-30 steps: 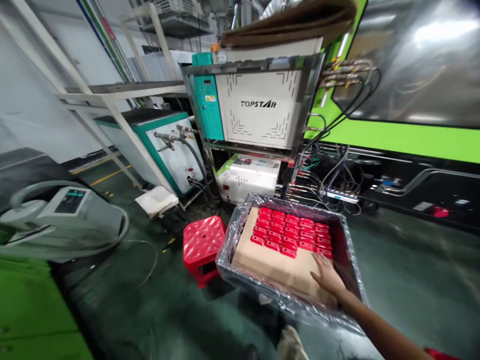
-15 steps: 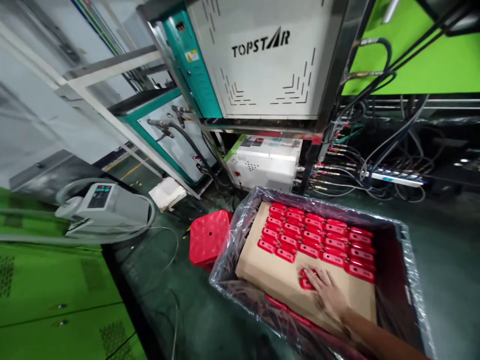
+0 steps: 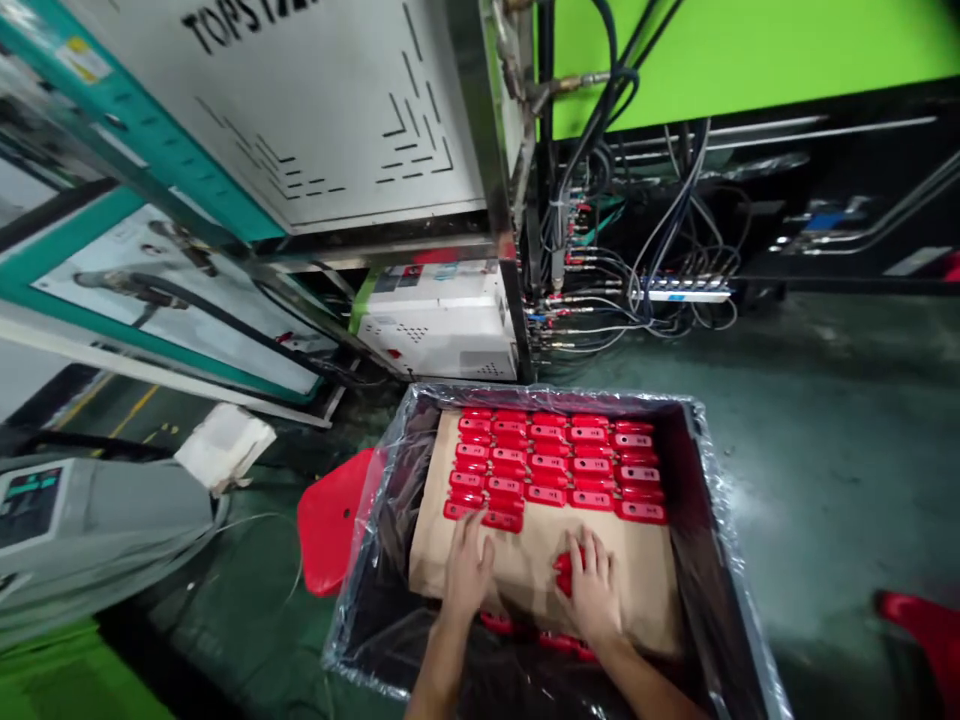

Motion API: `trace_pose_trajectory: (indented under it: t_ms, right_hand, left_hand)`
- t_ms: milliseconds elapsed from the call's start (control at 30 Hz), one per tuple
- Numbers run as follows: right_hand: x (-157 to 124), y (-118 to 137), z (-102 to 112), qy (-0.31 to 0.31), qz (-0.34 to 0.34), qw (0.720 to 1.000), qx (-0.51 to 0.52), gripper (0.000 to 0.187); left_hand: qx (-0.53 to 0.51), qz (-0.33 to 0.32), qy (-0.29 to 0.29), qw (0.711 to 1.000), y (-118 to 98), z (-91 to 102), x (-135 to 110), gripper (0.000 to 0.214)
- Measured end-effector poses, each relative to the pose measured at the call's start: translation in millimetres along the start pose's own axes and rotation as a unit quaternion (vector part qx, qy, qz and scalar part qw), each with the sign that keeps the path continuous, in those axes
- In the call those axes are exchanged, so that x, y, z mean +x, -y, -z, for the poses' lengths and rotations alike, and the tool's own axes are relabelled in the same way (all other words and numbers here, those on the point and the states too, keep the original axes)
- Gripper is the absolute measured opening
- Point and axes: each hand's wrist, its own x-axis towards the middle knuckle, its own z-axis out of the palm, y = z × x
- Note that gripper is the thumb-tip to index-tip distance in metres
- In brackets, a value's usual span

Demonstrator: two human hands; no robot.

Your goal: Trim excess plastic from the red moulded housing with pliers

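Note:
Rows of red plastic parts, each with a flat face and a small dark hole, lie on a brown cardboard sheet inside a lined crate. At the front left of the rows, my left hand reaches with fingers stretched out, its tips at the edge of the nearest parts. My right hand has its fingers curled over loose red parts on the bare cardboard; the palm and fingers partly hide them. More red parts show below the sheet's near edge.
Clear plastic film lines the grey crate. A red stool stands against its left side. Behind are a white machine box, a metal frame and bundled hoses. A red object lies at the right.
My left hand has come into view and reached the rows' front left. My right hand stays at the loose parts, fingers now more curled. The view has swung right, closer to the crate.

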Motion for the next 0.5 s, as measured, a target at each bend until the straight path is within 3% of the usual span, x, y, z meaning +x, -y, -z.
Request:
trace_pose_trajectory:
  t_ms: [100, 167, 267, 400, 467, 500]
  right_hand:
    - [-2.3, -1.8, 8.4, -0.006, -0.035, 0.999, 0.038, 0.073]
    - [-2.7, -8.5, 22.2, -0.007, -0.049, 0.997, 0.067, 0.068]
    - [-2.3, -20.1, 49.3, -0.009, -0.069, 0.991, 0.112, 0.071]
    - [-7.3, -38.4, 98.0, -0.007, -0.094, 0.98, 0.176, 0.075]
    - [-16.3, -50.3, 130.0, 0.063, -0.091, 0.959, 0.26, 0.074]
    - [-23.1, -56.2, 147.2, 0.135, -0.09, 0.93, 0.331, 0.072]
  left_hand:
    - [0.058, 0.007, 0.015, 0.998, -9.7, -44.4, 54.1, 0.063]
    - [0.091, 0.024, 0.019, 0.995, -14.2, -70.6, 67.1, 0.072]
    - [0.128, 0.041, 0.014, 0.991, -19.5, -97.0, 58.4, 0.073]
    - [0.141, 0.051, 0.025, 0.988, -26.8, -111.4, 29.2, 0.074]
    - [0.131, 0.066, 0.033, 0.989, -29.1, -113.7, 20.7, 0.077]
    - [0.123, 0.076, 0.035, 0.989, -29.7, -114.3, 19.1, 0.077]
